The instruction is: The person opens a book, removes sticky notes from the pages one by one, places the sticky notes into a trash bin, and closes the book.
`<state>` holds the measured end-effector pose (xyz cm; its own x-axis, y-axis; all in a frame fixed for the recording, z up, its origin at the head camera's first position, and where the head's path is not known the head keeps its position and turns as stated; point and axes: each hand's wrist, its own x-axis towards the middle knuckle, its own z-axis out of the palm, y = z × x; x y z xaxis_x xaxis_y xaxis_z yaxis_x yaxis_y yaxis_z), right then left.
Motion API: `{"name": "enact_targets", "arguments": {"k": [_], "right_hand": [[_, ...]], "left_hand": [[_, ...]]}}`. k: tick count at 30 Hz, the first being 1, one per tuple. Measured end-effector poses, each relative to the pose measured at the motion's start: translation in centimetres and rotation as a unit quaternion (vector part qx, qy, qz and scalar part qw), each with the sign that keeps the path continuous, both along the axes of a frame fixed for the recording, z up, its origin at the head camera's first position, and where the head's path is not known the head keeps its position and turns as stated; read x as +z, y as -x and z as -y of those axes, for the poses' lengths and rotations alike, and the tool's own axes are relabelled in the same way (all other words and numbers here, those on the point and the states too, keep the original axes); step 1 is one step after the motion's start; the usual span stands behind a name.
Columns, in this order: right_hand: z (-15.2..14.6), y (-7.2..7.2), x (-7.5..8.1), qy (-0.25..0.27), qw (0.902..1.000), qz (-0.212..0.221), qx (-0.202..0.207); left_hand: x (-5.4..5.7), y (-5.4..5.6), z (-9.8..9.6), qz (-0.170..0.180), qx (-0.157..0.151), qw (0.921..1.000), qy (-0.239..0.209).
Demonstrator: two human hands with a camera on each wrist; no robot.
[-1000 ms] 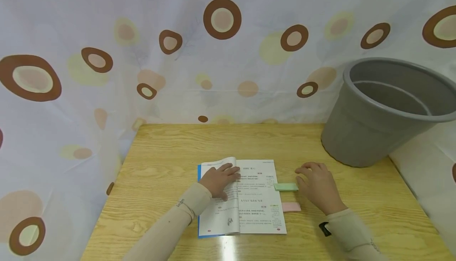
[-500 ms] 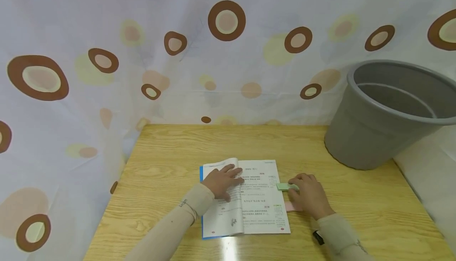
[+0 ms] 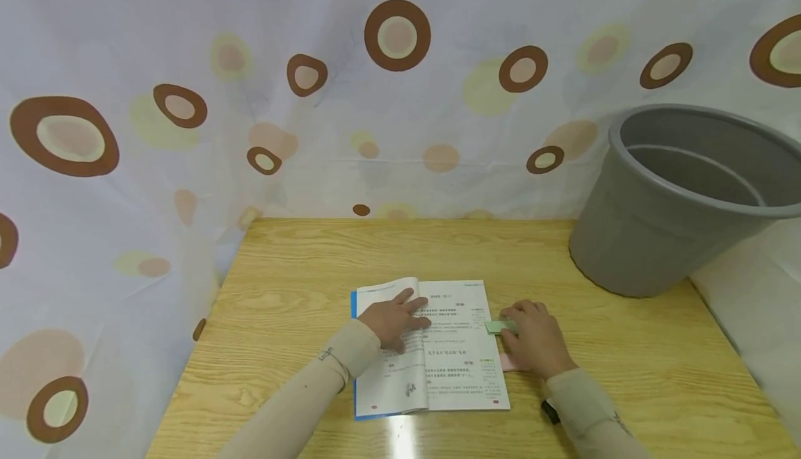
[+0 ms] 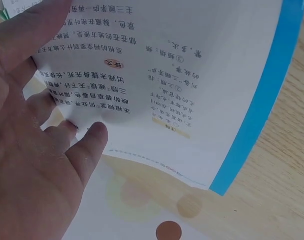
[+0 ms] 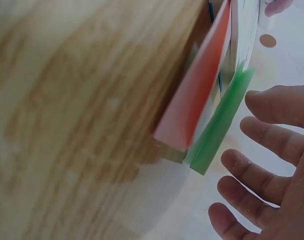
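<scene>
An open book [image 3: 463,382] with printed pages and a blue cover edge lies on the table. My left hand [image 3: 393,323] rests on its left page near the fold, fingers spread. In the left wrist view, that page [image 4: 191,100] curves up beside the hand. A green paper tab [image 3: 496,327] and a pink paper tab [image 3: 510,362] stick out from the book's right side. My right hand [image 3: 537,339] is at the green tab's outer end and overlaps it. The right wrist view shows its loosely bent fingers [image 5: 256,175] next to the green tab [image 5: 221,120], not wrapped around it.
A large grey bin [image 3: 651,236] stands at the table's back right. The wooden table [image 3: 300,250] extends around the book. A patterned cloth [image 3: 338,118] hangs behind the table and along its sides. A dark band [image 3: 551,412] is at the right wrist.
My right hand has come left and slightly down, from beside the green tab to over its outer end. My left hand stays on the page. The head view has shifted slightly.
</scene>
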<state>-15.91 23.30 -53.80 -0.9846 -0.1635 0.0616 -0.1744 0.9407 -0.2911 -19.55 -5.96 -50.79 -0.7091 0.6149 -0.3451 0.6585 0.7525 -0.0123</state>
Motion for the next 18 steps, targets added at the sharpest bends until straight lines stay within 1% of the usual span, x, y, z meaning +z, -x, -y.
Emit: {"name": "enact_targets", "arguments": {"k": [6, 13, 18], "right_hand": [[-0.21, 0.41, 0.1, -0.025, 0.9996, 0.009, 0.012], [-0.4, 0.48, -0.16, -0.032, 0.9985, 0.027, 0.037], [-0.53, 0.57, -0.53, -0.034, 0.9981, 0.031, 0.04]], "left_hand": [[0.01, -0.04, 0.09, 0.003, -0.001, 1.0, 0.001], [-0.3, 0.15, 0.33, -0.017, -0.017, 0.9997, -0.003], [-0.74, 0.26, 0.44, -0.023, -0.02, 0.9995, -0.01]]}}
